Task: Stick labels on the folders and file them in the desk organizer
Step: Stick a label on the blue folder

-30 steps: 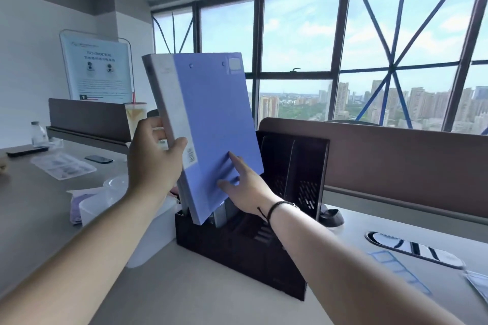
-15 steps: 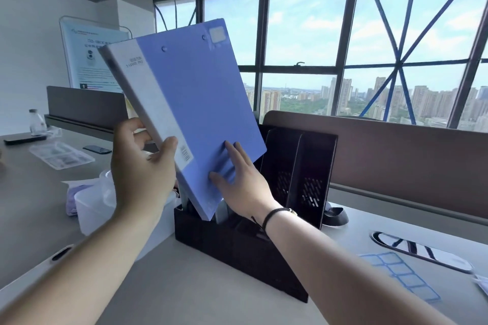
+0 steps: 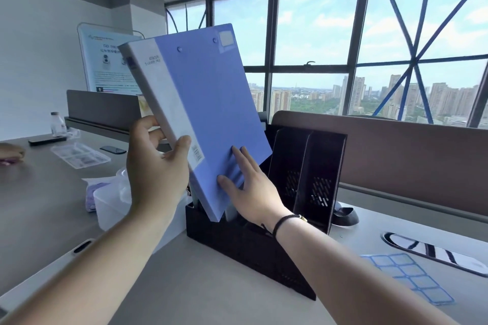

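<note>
Blue plastic folder (image 3: pixel 206 113) is up in both hands, tilted w/ its top leaning away to the right and its lower corner just inside the left end of the black desk organizer (image 3: pixel 253 250). Left hand (image 3: pixel 155 177) wraps the spine edge, thumb over the front by the barcode, fingers curled behind: that grip carries the weight and sets the tilt. Right hand (image 3: pixel 250 192) lies flat on the cover, fingers straight and spread, pressing rather than gripping (prob. steering the bottom edge toward a slot). A label (image 3: pixel 226 39) already sits at the folder's top corner, so sticking looks done for this one; filing is the step in hand. Something grey stands in the organizer right behind the folder's corner, maybe another folder, can't tell. Two upright dividers (image 3: pixel 311 171) to the right look free. On the worktop (image 3: pixel 211 293), a sheet of blue-edged labels (image 3: pixel 412 277) lies near the right forearm, within reach for the next folder.
</note>
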